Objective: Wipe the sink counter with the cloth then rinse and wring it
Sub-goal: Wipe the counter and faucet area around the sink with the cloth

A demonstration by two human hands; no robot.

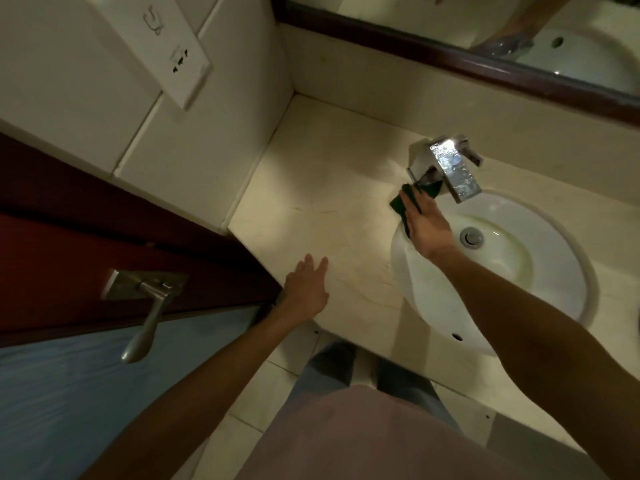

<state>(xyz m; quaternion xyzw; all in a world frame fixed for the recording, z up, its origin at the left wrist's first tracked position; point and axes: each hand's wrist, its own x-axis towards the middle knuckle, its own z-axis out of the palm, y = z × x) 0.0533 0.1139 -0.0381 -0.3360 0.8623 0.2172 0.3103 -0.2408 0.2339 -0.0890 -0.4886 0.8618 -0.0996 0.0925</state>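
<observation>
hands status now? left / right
Left hand: open, flat on the beige marble counter, holding nothing.
Right hand: open, pressing the dark green cloth beside the chrome faucet.

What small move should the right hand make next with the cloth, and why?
Probably sweep the dark green cloth leftward along the counter. The right hand presses it flat beside the faucet, at the sink rim, and the broad surface toward the resting left hand seems not yet wiped.
</observation>
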